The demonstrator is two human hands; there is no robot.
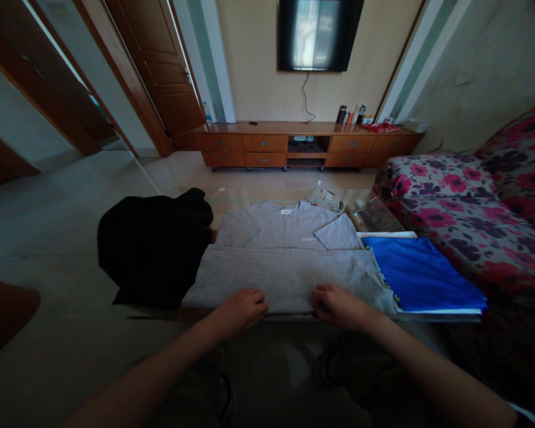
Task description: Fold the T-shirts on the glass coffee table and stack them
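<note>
A grey T-shirt (285, 276) lies on the glass table with its lower part folded up over its body, collar at the far side. Both short sleeves and small pale lettering on the chest show above the fold. At the near edge, left of the middle, my left hand (243, 308) is closed on the shirt, fingers curled over the cloth. My right hand (336, 304) grips the same edge farther right, its fingertips partly hidden. Black cloth (156, 249) is heaped left of the shirt. To the right lies a flat blue folded cloth (423, 273) with white layers underneath.
The glass table (378, 214) holds a small glass jar (359, 205) beyond the shirt. A flowered sofa (450, 196) stands along the right. Across the floor is a low wooden cabinet (265, 142) with bottles (352, 114) on top, below a wall television (318, 35).
</note>
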